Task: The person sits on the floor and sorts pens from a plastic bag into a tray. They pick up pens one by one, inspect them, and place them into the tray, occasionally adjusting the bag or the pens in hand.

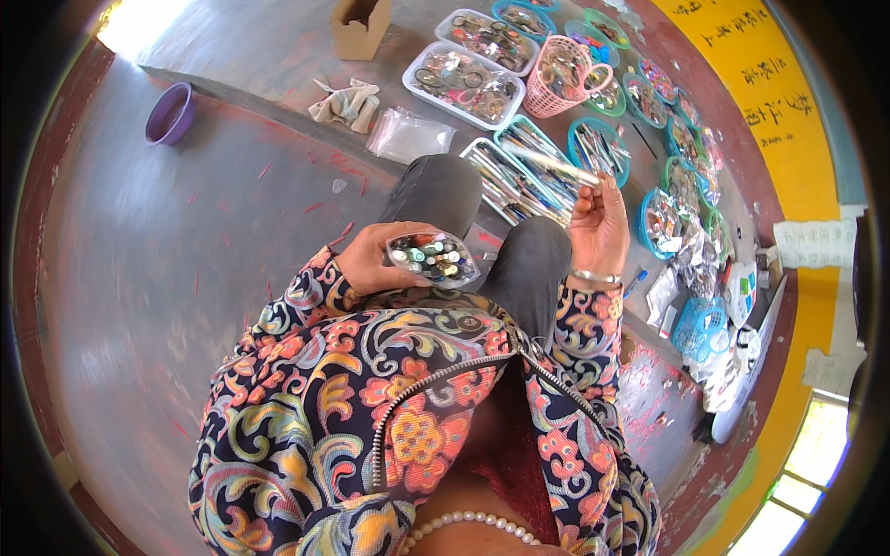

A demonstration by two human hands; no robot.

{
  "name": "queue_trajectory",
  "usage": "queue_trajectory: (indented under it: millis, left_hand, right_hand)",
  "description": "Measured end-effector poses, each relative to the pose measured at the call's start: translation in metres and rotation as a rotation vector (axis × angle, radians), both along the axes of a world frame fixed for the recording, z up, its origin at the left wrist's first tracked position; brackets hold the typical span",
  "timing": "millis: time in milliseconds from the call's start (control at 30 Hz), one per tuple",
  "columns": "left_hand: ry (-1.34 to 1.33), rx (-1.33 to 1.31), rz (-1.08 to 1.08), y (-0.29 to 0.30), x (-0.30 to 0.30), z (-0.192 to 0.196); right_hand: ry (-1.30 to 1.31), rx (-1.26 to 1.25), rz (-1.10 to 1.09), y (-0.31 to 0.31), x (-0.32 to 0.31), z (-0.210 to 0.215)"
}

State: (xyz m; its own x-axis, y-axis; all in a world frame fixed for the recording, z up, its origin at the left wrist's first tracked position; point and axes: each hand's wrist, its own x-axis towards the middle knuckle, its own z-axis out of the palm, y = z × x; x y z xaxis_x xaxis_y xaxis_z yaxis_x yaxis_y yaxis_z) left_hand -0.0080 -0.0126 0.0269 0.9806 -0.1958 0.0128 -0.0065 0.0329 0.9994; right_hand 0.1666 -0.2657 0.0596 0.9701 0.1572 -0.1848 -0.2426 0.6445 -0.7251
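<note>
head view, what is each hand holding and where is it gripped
Left hand cups a clear bag of small colourful pieces around its side. Right hand pinches a thin pale stick at one end.

Floral multicoloured sleeves [306, 306] — purple bowl [170, 113], pink basket [559, 79].

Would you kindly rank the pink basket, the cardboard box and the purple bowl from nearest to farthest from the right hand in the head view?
From the right hand:
1. Pink basket, just beyond it.
2. Cardboard box, far side, leftward.
3. Purple bowl, far left.
</note>
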Motion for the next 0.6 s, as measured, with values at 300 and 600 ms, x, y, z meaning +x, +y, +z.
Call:
queue_trajectory:
  millis: [300, 600]
  left_hand:
    - [0.090, -0.103, -0.023, -0.002, 0.001, 0.005]
    - [0.148, -0.135, -0.010, -0.007, 0.002, 0.014]
  right_hand:
    - [0.206, -0.190, -0.449, -0.133, 0.084, -0.156]
    - [0.370, -0.379, -0.649, -0.145, 0.116, -0.233]
